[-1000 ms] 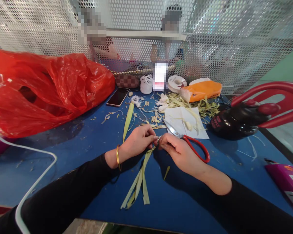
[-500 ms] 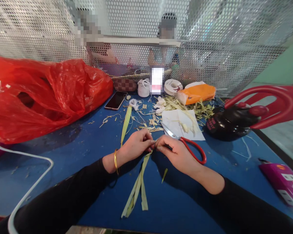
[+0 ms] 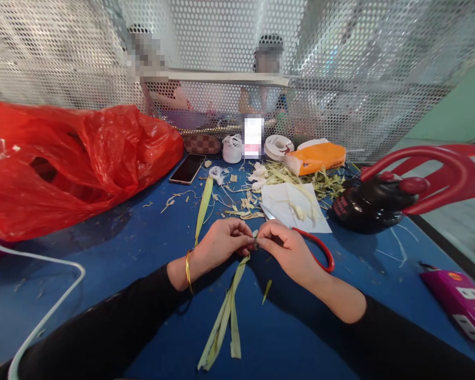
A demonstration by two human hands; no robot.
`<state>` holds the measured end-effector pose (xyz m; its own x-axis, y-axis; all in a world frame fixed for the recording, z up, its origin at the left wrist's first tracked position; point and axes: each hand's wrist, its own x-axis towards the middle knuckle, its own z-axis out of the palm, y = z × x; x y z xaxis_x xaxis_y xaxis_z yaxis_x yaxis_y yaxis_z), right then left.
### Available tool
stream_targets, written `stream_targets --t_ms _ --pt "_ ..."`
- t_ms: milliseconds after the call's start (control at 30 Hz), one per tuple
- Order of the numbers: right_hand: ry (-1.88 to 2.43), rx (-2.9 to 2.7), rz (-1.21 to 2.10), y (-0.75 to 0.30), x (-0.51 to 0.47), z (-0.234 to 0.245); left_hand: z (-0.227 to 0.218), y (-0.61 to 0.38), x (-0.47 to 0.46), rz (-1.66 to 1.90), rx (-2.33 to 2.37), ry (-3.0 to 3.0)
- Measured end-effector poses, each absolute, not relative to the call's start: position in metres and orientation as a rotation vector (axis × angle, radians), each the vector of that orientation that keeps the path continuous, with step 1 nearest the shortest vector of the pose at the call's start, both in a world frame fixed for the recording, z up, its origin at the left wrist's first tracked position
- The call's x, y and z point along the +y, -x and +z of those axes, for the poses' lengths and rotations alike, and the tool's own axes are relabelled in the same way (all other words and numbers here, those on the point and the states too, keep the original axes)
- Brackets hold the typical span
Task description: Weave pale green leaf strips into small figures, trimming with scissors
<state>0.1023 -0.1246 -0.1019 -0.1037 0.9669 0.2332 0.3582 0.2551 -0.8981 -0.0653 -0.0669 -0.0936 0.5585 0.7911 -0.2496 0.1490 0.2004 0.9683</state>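
Note:
Thumb and fingers of my left hand (image 3: 225, 238) pinch the top of a bundle of pale green leaf strips (image 3: 225, 316), whose long tails hang down across the blue table (image 3: 162, 327). My right hand (image 3: 283, 244) pinches the same small knot-like top end (image 3: 255, 238) from the other side, the fingertips of both hands nearly meeting. What exactly lies between the fingertips is too small to make out. Partly under my right hand are scissors with red handles (image 3: 320, 252). Left of my left hand lies a long single leaf (image 3: 204, 208).
A red plastic bag (image 3: 103, 158) fills the left side. Behind my hands are a phone (image 3: 187, 169), string ball (image 3: 232, 149), ribbon roll (image 3: 278, 146), orange packet (image 3: 319, 157), white paper (image 3: 296, 208) and leaf scraps. A black jug (image 3: 368, 206) and purple power strip (image 3: 463, 301) stand right.
My hands stay together at the strips' top end, and my fingers have shifted slightly, showing a little more of that end. The whole view has moved slightly downward in the picture.

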Motion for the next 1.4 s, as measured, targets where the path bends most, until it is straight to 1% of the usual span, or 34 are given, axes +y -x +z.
stream_targets --t_ms 267,500,700,833,933,1167,1400 --pt "1.265 -1.605 0.861 -0.1005 -0.1238 -0.1016 -0.0925 0.0659 -0.0672 0.477 0.886 -1.365" --pt "1.283 -1.553 0.925 -0.1005 -0.1221 -0.1035 -0.0934 0.0689 -0.0667 0.432 0.896 -1.547" --pt "1.333 -1.269 1.092 -0.1016 -0.1197 -0.103 -0.097 0.066 -0.0679 0.507 0.793 -1.386" --pt "1.318 -1.293 1.149 -0.1037 -0.1178 -0.1 -0.0954 0.0654 -0.0677 0.555 0.748 -1.33" --pt "1.287 -1.404 1.115 -0.1049 -0.1185 -0.0973 -0.0933 0.0662 -0.0659 0.593 0.754 -1.323" --pt "1.291 -1.647 0.879 -0.1049 -0.1195 -0.1002 -0.094 0.067 -0.0639 0.591 0.753 -1.335" --pt "1.292 -1.703 0.743 -0.1045 -0.1214 -0.1013 -0.097 0.0686 -0.0637 0.557 0.761 -1.311"
